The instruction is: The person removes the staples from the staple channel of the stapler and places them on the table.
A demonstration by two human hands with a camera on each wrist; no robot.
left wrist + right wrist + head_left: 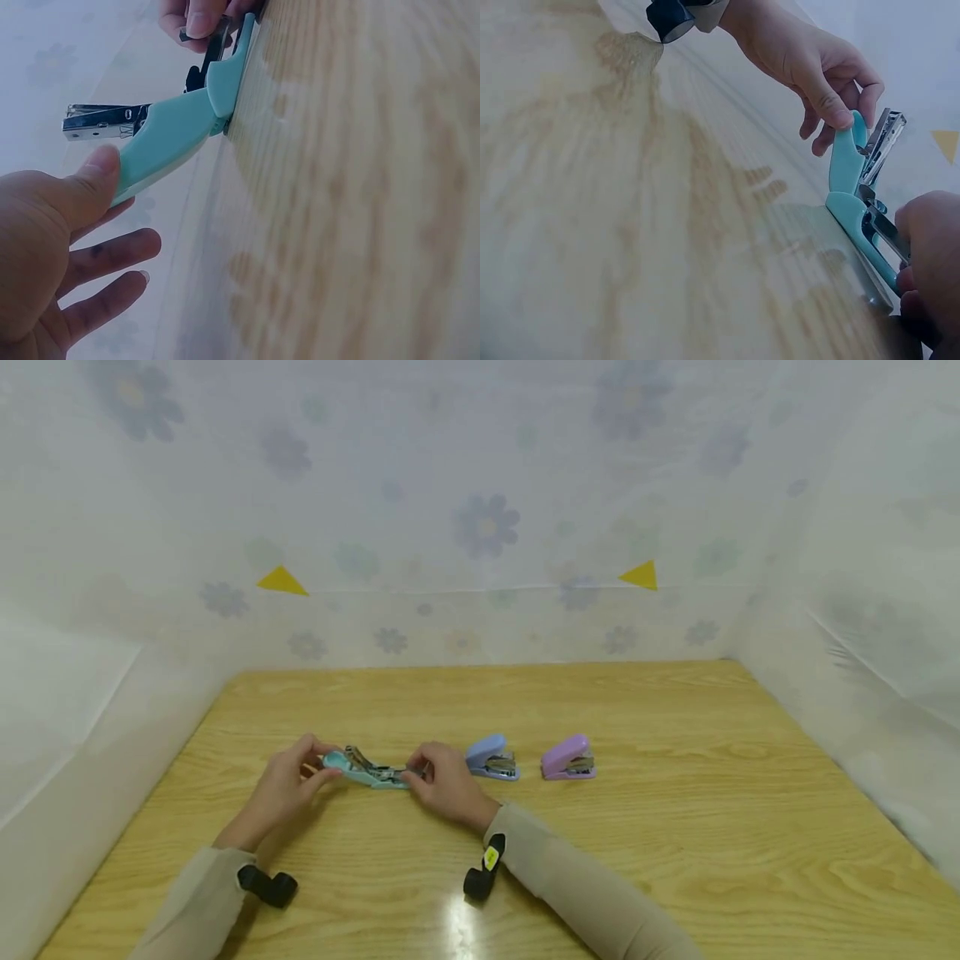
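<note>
Staplers: three; one mint-green plastic stapler with metal inner parts, hinged wide open, one small pale-blue plastic stapler and one small purple plastic stapler.
Hands: two; my left grip pinched one end of the mint stapler, thumb on top, while my right grip held its opposite end.
Room: the wood-grain counter stretched from the purple stapler to its right edge; its back edge ran well beyond all three.
Mint stapler: between my two grips, left end tilted up.
Neighbours: blue just beside my right grip, purple farther right.
</note>
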